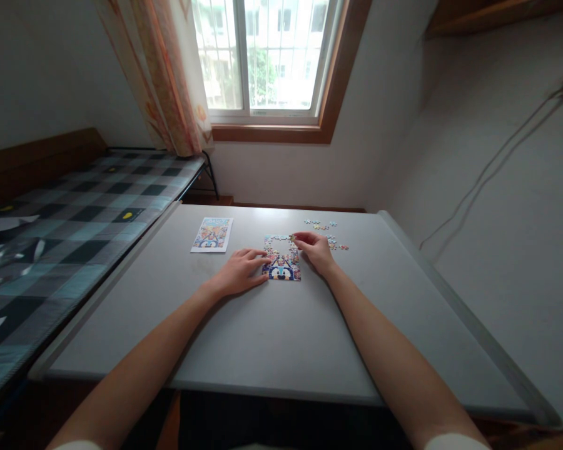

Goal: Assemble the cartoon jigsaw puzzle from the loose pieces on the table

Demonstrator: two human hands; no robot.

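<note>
A partly assembled jigsaw puzzle [284,272] lies flat on the white table [267,337]. Its lower part is joined into a picture, and a frame of pieces surrounds a gap in its upper part. My left hand [241,270] rests with fingers spread at the puzzle's left edge. At the upper right of the puzzle, my right hand [315,250] pinches a small puzzle piece [293,237] between thumb and fingertips. Loose puzzle pieces [331,241] lie just beyond and to the right of that hand.
A printed reference picture [212,235] lies on the table to the left of the puzzle. More scattered pieces [321,226] are near the far edge. A bed with a checked cover [122,187] stands along the left side, and a wall rises on the right.
</note>
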